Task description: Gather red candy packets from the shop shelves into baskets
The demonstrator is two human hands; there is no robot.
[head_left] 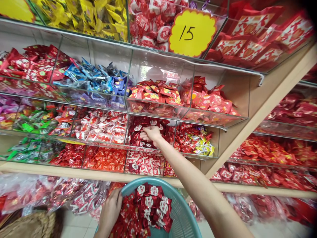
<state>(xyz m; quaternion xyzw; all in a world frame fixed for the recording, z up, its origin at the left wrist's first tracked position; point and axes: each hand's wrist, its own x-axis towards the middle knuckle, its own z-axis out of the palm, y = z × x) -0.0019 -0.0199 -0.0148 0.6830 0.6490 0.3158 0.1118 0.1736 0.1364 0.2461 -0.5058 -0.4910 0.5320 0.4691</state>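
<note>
Sweet shop shelves [74, 174], R hand [151, 134] pinching dark-red sweets [138, 127], L hand [111, 211] gripping teal basket [183, 215] rim

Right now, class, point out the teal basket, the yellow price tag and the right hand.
teal basket [184, 216]: head view, bare mesh wall, right side.
yellow price tag [192, 32]: head view, its middle, on the 15.
right hand [151, 134]: head view, back of the hand.

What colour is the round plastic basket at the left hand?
The plastic basket is teal, seen best in the head view.
</note>
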